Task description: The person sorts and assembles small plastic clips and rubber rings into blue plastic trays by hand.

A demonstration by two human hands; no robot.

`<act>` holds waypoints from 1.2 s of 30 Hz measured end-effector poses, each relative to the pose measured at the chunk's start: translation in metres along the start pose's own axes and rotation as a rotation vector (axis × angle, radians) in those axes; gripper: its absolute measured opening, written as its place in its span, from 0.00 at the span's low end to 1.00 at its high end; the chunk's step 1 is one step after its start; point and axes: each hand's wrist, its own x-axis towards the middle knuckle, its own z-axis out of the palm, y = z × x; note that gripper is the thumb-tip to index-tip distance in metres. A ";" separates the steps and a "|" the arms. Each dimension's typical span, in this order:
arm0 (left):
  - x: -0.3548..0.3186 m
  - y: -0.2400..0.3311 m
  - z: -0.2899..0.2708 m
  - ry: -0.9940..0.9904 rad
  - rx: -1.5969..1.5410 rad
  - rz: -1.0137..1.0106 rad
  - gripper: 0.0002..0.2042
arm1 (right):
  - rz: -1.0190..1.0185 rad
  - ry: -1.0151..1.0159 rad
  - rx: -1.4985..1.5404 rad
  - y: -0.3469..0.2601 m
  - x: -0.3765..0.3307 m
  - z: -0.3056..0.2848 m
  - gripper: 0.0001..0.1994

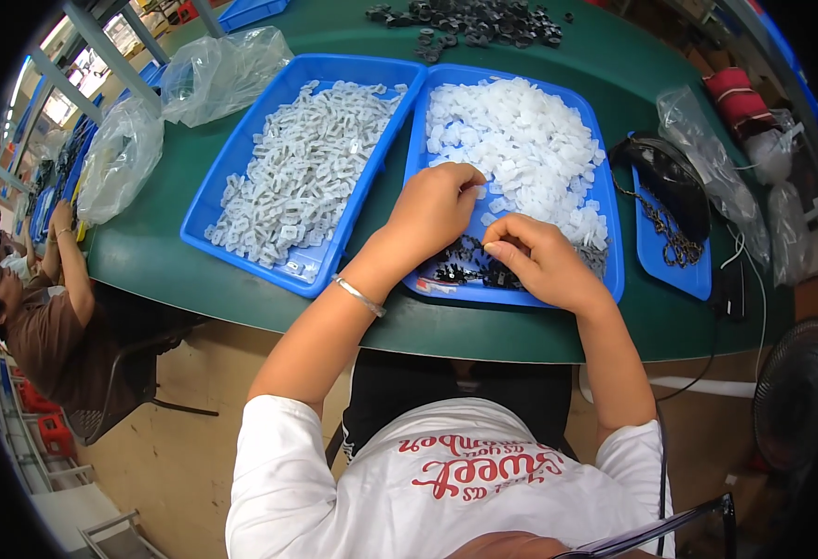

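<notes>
Head view: white clips point(521, 140) lie just ahead of both hands — left hand point(437, 210) is curled over them, nearer; right hand point(535, 256) is pinched on 1 small piece.

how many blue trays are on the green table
5 in view: one of grey-white clips on the left, one of white pieces under both hands, a small one on the right, one at the top edge, one far left. Others may be hidden.
</notes>
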 end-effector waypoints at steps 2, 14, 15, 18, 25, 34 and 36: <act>-0.002 0.005 -0.007 -0.049 -0.170 -0.131 0.10 | 0.103 0.033 0.145 0.001 0.001 -0.001 0.06; -0.011 0.016 -0.010 -0.152 -0.927 -0.472 0.12 | 0.088 0.360 0.064 0.001 0.013 0.005 0.07; -0.012 0.015 -0.010 -0.157 -0.943 -0.475 0.12 | 0.089 0.357 0.063 0.002 0.013 0.005 0.07; -0.012 0.014 -0.010 -0.166 -0.974 -0.482 0.12 | 0.023 0.427 -0.082 0.001 0.014 0.007 0.07; -0.012 0.012 -0.009 -0.181 -1.029 -0.486 0.13 | 0.049 0.433 -0.080 -0.003 0.013 0.007 0.07; -0.014 0.014 -0.010 -0.242 -0.955 -0.461 0.13 | 0.068 0.412 0.003 0.000 0.013 0.005 0.06; -0.014 0.016 -0.011 -0.256 -0.947 -0.466 0.13 | 0.072 0.410 0.009 0.000 0.013 0.005 0.06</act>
